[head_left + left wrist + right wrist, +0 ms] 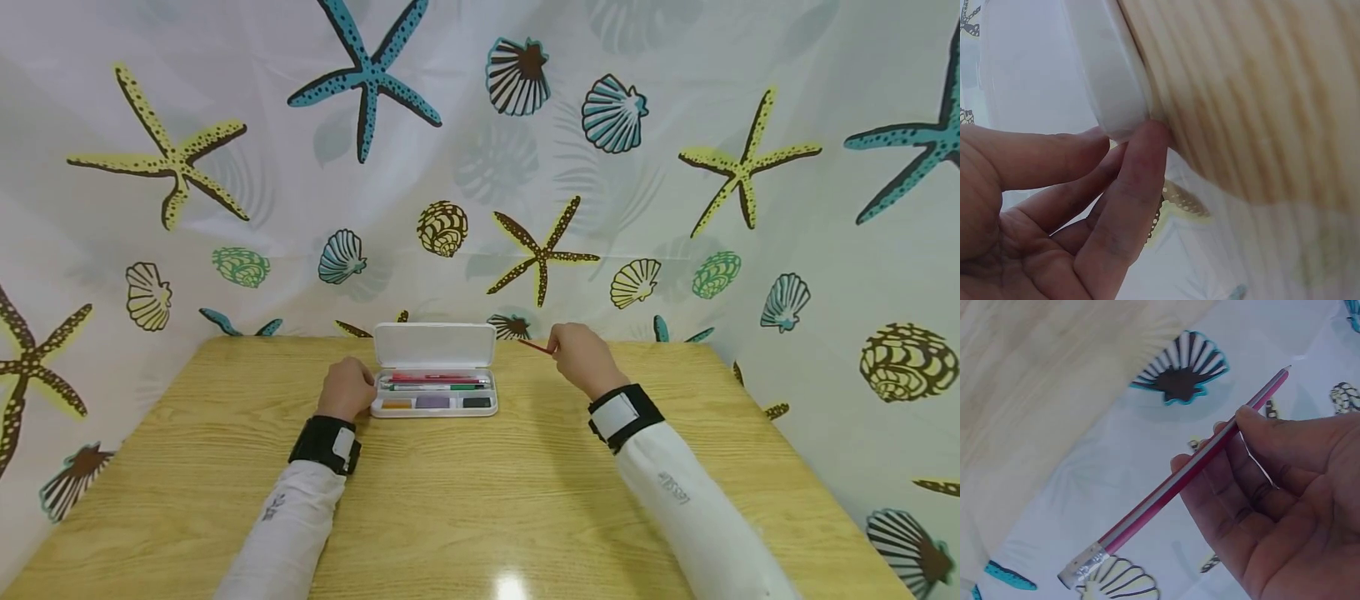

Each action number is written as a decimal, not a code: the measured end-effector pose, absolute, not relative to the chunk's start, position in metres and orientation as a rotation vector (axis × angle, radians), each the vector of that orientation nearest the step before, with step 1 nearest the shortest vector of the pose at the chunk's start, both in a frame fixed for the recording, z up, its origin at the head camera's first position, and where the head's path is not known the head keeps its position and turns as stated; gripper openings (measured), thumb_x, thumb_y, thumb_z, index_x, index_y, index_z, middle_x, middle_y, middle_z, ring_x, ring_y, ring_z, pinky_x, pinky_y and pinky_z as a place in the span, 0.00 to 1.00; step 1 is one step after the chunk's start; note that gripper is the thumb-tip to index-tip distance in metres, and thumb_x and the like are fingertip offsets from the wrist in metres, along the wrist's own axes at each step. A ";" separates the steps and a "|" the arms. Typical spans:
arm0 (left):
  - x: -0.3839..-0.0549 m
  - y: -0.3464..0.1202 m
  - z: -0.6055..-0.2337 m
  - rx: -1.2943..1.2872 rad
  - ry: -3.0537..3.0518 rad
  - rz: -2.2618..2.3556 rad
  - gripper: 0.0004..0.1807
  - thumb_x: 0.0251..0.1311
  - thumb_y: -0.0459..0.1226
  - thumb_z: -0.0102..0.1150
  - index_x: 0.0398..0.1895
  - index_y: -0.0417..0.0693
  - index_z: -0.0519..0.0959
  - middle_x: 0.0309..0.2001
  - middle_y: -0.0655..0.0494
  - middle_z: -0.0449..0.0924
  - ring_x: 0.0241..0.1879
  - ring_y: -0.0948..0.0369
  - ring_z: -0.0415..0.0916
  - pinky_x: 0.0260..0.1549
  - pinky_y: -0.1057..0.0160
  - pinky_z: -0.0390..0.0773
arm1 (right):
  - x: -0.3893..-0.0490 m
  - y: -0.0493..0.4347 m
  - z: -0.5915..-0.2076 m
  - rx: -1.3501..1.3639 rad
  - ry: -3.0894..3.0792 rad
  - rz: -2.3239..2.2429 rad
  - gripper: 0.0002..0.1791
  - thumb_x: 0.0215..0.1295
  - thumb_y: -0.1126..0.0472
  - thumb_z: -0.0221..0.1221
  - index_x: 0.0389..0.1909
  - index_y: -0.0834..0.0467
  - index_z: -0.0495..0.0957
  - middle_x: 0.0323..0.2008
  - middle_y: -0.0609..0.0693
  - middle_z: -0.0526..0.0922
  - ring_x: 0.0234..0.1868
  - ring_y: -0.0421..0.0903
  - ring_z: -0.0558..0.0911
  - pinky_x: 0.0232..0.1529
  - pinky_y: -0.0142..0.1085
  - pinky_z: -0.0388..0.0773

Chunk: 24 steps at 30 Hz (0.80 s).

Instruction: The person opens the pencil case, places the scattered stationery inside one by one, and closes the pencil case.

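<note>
My left hand (347,390) is at the left end of an open white pencil case (435,345). In the left wrist view, the thumb and a fingertip pinch the rounded corner of the case (1107,69). My right hand (587,358) is raised to the right of the case. Between its thumb and fingers it holds a red pencil with silver stripes (1160,497), the sharpened tip up and the eraser end down in the right wrist view. Red and green-white pencils or pens (438,386) lie in the case's long compartment.
Along the case's front sit an orange block (397,404), a purple block (432,402) and a dark block (476,402) in small compartments. The wooden table (465,500) ends at a pale curtain (465,175) printed with starfish and shells, which also runs along both sides.
</note>
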<state>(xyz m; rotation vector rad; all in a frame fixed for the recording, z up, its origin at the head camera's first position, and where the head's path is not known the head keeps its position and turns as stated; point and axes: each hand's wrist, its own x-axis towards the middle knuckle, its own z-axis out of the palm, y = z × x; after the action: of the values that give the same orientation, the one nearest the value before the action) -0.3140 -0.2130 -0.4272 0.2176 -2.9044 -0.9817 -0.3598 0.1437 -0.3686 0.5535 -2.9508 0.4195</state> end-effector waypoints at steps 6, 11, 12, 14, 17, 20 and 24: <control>-0.313 -0.212 -0.426 0.222 -2.903 -0.999 0.07 0.56 0.26 0.61 0.36 0.29 0.84 0.36 0.38 0.83 0.35 0.47 0.79 0.35 0.52 0.80 | -0.344 0.122 -0.360 0.624 -2.891 0.423 0.04 0.68 0.73 0.62 0.40 0.64 0.83 0.38 0.57 0.83 0.41 0.54 0.83 0.45 0.47 0.81; -0.313 -0.212 -0.425 0.229 -2.903 -1.005 0.06 0.57 0.26 0.61 0.35 0.30 0.84 0.36 0.38 0.83 0.34 0.47 0.78 0.34 0.53 0.80 | -0.337 0.104 -0.360 0.658 -2.847 0.393 0.04 0.66 0.72 0.64 0.38 0.62 0.83 0.37 0.55 0.83 0.41 0.52 0.82 0.45 0.45 0.81; -0.313 -0.212 -0.426 0.230 -2.904 -1.001 0.07 0.57 0.26 0.61 0.36 0.30 0.84 0.36 0.38 0.83 0.35 0.47 0.78 0.34 0.53 0.80 | -0.336 0.101 -0.361 0.668 -2.838 0.385 0.04 0.65 0.72 0.65 0.38 0.61 0.83 0.36 0.55 0.83 0.40 0.51 0.82 0.45 0.45 0.81; -0.314 -0.213 -0.426 0.231 -2.902 -0.995 0.07 0.56 0.26 0.61 0.36 0.30 0.84 0.36 0.38 0.83 0.35 0.47 0.79 0.35 0.52 0.80 | -0.334 0.094 -0.360 0.687 -2.825 0.380 0.04 0.65 0.72 0.66 0.38 0.61 0.83 0.36 0.55 0.83 0.40 0.51 0.82 0.45 0.44 0.81; -0.315 -0.213 -0.427 0.233 -2.900 -0.989 0.08 0.56 0.26 0.61 0.37 0.30 0.85 0.37 0.38 0.84 0.36 0.47 0.79 0.36 0.52 0.80 | -0.332 0.086 -0.360 0.710 -2.816 0.362 0.04 0.65 0.71 0.66 0.38 0.60 0.84 0.37 0.54 0.84 0.40 0.50 0.82 0.43 0.43 0.82; -0.315 -0.212 -0.427 0.232 -2.903 -0.990 0.08 0.56 0.26 0.61 0.37 0.30 0.84 0.38 0.38 0.84 0.37 0.47 0.79 0.37 0.51 0.80 | -0.332 0.079 -0.362 0.719 -2.807 0.368 0.04 0.65 0.70 0.66 0.38 0.60 0.85 0.37 0.53 0.84 0.41 0.50 0.82 0.43 0.43 0.82; -0.313 -0.212 -0.426 0.227 -2.913 -0.994 0.08 0.57 0.26 0.61 0.37 0.29 0.84 0.38 0.37 0.83 0.37 0.46 0.79 0.39 0.49 0.81 | -0.331 0.069 -0.360 0.744 -2.768 0.418 0.03 0.65 0.71 0.66 0.37 0.61 0.85 0.38 0.52 0.85 0.42 0.50 0.82 0.46 0.43 0.81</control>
<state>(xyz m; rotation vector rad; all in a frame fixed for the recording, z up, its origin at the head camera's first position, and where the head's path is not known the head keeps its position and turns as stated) -0.3133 -0.2116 -0.4259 0.2270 -2.9130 -0.9944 -0.3309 0.0690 -0.3598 0.7441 -2.7681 0.4184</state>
